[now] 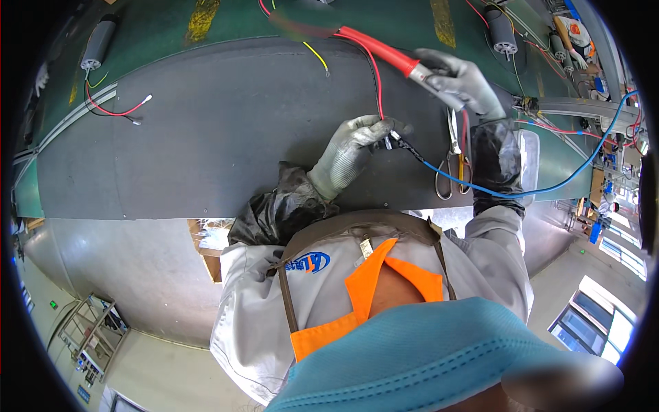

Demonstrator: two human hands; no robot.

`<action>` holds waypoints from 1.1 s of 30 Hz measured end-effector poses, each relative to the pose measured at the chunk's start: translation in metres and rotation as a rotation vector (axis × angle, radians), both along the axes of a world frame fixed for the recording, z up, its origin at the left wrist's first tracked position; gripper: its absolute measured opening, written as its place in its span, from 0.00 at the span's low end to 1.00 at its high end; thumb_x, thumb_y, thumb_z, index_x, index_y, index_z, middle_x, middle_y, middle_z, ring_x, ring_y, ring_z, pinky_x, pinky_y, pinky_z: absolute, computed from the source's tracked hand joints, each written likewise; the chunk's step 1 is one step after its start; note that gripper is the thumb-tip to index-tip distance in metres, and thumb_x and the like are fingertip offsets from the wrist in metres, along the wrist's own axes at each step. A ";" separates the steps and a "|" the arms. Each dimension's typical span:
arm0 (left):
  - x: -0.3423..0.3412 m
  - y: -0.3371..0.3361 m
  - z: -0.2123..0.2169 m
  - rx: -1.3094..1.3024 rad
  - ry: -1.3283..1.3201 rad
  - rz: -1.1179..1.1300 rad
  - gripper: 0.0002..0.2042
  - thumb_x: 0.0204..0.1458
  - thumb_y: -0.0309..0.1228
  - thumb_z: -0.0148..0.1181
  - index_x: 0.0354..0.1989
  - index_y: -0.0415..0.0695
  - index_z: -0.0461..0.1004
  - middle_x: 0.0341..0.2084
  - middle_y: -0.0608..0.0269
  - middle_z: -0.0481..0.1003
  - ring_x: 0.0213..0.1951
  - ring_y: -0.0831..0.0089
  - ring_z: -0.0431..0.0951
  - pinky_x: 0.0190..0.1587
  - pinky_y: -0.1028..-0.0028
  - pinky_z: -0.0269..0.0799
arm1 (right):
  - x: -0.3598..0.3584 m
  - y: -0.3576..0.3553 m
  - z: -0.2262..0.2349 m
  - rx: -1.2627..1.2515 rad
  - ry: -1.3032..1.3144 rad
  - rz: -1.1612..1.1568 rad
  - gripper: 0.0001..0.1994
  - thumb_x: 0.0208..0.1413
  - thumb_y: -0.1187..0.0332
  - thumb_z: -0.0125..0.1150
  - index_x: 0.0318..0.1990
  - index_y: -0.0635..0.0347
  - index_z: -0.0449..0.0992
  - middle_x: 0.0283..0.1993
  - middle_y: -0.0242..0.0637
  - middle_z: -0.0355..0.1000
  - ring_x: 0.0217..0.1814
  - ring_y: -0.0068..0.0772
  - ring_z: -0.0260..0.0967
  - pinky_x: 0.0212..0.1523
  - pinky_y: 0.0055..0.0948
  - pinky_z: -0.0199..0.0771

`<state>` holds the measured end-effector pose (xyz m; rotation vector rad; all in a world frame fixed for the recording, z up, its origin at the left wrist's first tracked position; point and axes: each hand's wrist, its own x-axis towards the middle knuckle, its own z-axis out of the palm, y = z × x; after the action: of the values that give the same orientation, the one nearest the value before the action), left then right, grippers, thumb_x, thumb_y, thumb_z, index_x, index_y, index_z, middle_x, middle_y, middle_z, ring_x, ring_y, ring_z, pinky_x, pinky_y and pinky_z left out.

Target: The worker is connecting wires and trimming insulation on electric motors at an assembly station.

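Note:
My left hand (351, 147), in a grey-white glove, is closed in a pinch over the dark mat. Its fingertips hold the end of a red wire (378, 82) that curves up toward the far side. By those fingertips is the black, metal-tipped end of a blue cable (480, 189); whether it is gripped too I cannot tell. Farther right, my gloved right hand (461, 81) is wrapped round the silver end of a long red tube-shaped tool (381, 51), which slants away to the upper left. A blurred patch hides its far end.
Scissors (453, 141) lie right of my left hand, near the mat's edge (171, 217). Grey cylindrical motors (100, 42) with wires stand at the far left and another motor (501, 31) at the far right. A yellow wire (316, 56) lies ahead. The blue cable crosses before my right forearm.

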<state>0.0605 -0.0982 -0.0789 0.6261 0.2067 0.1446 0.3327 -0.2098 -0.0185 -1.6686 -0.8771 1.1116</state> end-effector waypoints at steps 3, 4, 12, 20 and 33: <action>-0.001 -0.002 -0.002 -0.006 0.010 -0.006 0.15 0.67 0.36 0.56 0.51 0.36 0.80 0.42 0.62 0.82 0.41 0.81 0.78 0.47 0.78 0.72 | 0.012 0.006 0.015 0.106 0.049 0.013 0.33 0.55 0.70 0.73 0.68 0.69 0.68 0.56 0.39 0.77 0.48 0.22 0.76 0.50 0.26 0.80; -0.002 -0.002 -0.004 -0.059 0.032 -0.040 0.16 0.67 0.35 0.55 0.52 0.35 0.78 0.45 0.59 0.82 0.45 0.75 0.79 0.54 0.73 0.71 | 0.015 0.012 0.021 0.111 0.073 0.044 0.34 0.55 0.69 0.74 0.68 0.69 0.68 0.55 0.39 0.77 0.47 0.21 0.77 0.50 0.26 0.81; 0.002 0.007 -0.007 -0.032 0.024 -0.057 0.16 0.67 0.34 0.55 0.53 0.33 0.77 0.47 0.56 0.81 0.50 0.71 0.79 0.59 0.69 0.70 | 0.041 0.049 0.009 -0.023 0.013 0.209 0.36 0.53 0.69 0.72 0.70 0.66 0.65 0.48 0.37 0.76 0.45 0.25 0.76 0.46 0.24 0.76; -0.007 -0.009 -0.053 -0.103 -0.044 0.093 0.18 0.67 0.34 0.55 0.57 0.32 0.73 0.49 0.57 0.80 0.45 0.78 0.79 0.50 0.77 0.73 | 0.017 0.066 -0.001 -0.083 -0.838 0.305 0.32 0.53 0.73 0.59 0.69 0.52 0.67 0.51 0.41 0.78 0.33 0.30 0.74 0.36 0.33 0.76; -0.003 0.002 -0.012 0.154 0.038 0.008 0.21 0.70 0.40 0.51 0.52 0.32 0.76 0.43 0.59 0.80 0.43 0.78 0.78 0.51 0.76 0.72 | -0.003 -0.104 -0.007 -0.285 -1.073 -0.235 0.36 0.51 0.76 0.57 0.72 0.49 0.61 0.63 0.55 0.68 0.57 0.60 0.73 0.57 0.47 0.76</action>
<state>0.0571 -0.0959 -0.0909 0.7815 0.2362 0.1572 0.3299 -0.3135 -0.0256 -2.5710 -1.1316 0.0948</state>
